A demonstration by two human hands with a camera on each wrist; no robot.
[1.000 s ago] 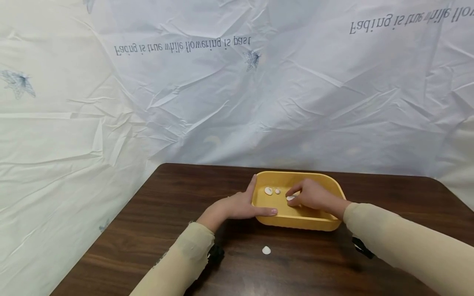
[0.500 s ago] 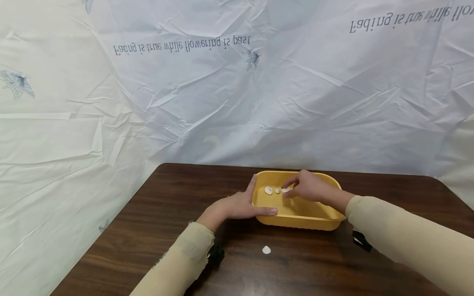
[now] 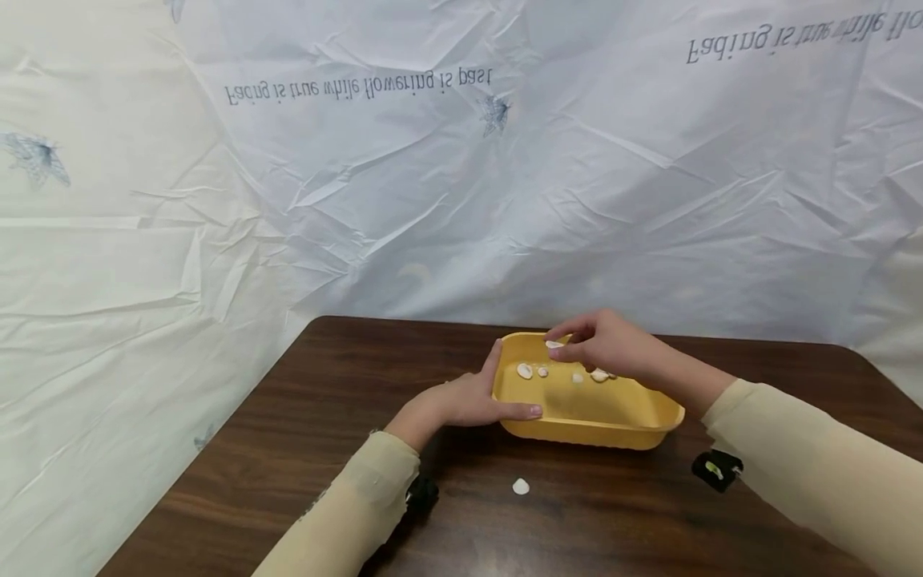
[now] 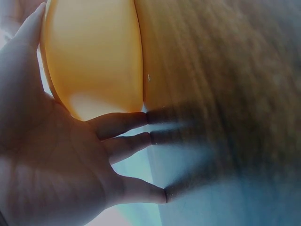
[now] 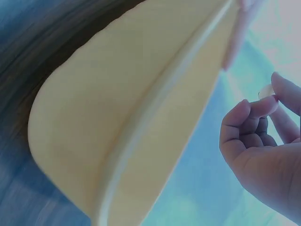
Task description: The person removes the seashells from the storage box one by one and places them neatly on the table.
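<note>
Right hand (image 3: 616, 346) pinches a white seashell (image 3: 554, 344) between thumb and fingertips, raised over far side of yellow plastic basin (image 3: 591, 433). Left hand (image 3: 472, 398) spread against basin's left end, fingers straight along the outer wall, thumb lying at near rim. Small shells (image 3: 524, 371) sit on basin floor, some partly below right hand. Separate white fan-shaped shell (image 3: 521, 486) lies on dark wood table (image 3: 324, 409), near side of basin, not touching it.

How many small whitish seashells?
At least 6: one shell in the right hand, one shell on the brown wooden table, four shells inside the yellow plastic tray; others may be hidden.
</note>
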